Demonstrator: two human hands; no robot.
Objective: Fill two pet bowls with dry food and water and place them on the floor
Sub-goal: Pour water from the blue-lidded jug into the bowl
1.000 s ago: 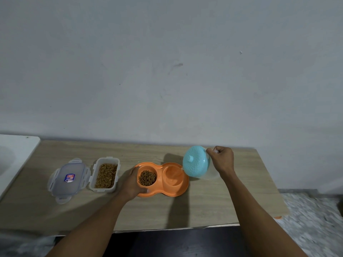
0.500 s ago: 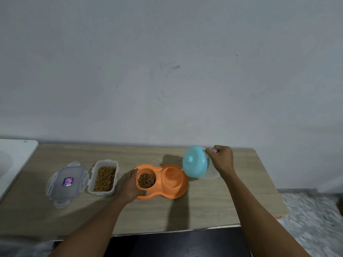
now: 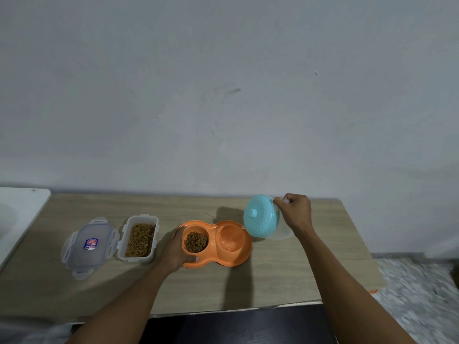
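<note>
An orange double pet bowl (image 3: 236,259) sits on the wooden table (image 3: 285,276). Its left well holds brown dry food (image 3: 196,242). Its right well (image 3: 229,238) has water in it. My left hand (image 3: 177,247) grips the bowl's left rim. My right hand (image 3: 295,212) holds a clear jug with a turquoise lid (image 3: 260,217) by its handle, tipped left so its spout hangs over the right well, where a thin stream of water falls.
A clear food container (image 3: 139,238) full of kibble stands left of the bowl, its lid (image 3: 87,247) lying beside it. A white surface (image 3: 17,214) borders the table on the left. Speckled floor (image 3: 417,294) shows at the right, past the table's edge.
The jug stays tipped over the right well and the water in that well has risen. Both hands keep their grips; only the camera view shifted slightly.
</note>
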